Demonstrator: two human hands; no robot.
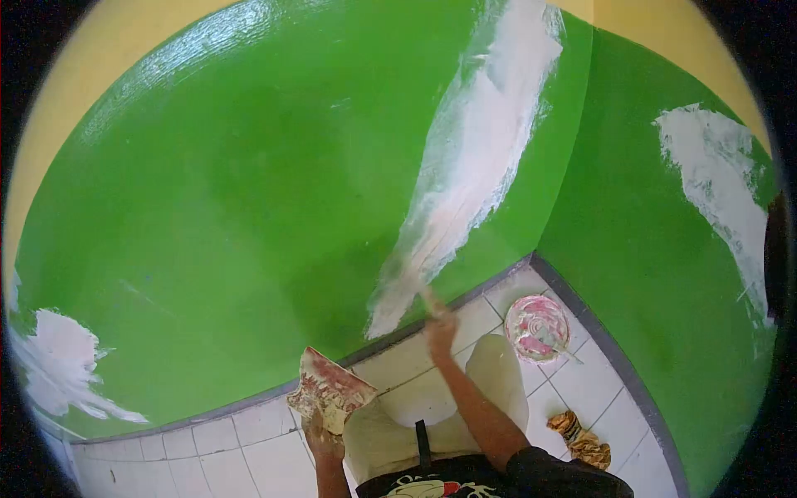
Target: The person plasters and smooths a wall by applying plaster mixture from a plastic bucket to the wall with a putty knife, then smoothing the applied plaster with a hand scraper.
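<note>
My right hand [442, 332] is closed round the handle of a putty knife [425, 295], whose blade is blurred against the wall at the lower part of a long white putty strip [477, 149]. My left hand [324, 440] grips a putty-smeared board [330, 390] from below, low in front of the wall and beside my left knee. Dried and fresh-looking smears in white, cream and reddish tones cover the board. The fingers of my left hand are partly hidden under it.
A round tub [538, 328] with pink and white residue and a stick-like tool stands on the tiled floor [589, 378] at right. Near it lies a crumpled brown-yellow bag [581, 440]. More white patches mark the green wall [249, 183] at far left and right. A grey skirting edges the floor.
</note>
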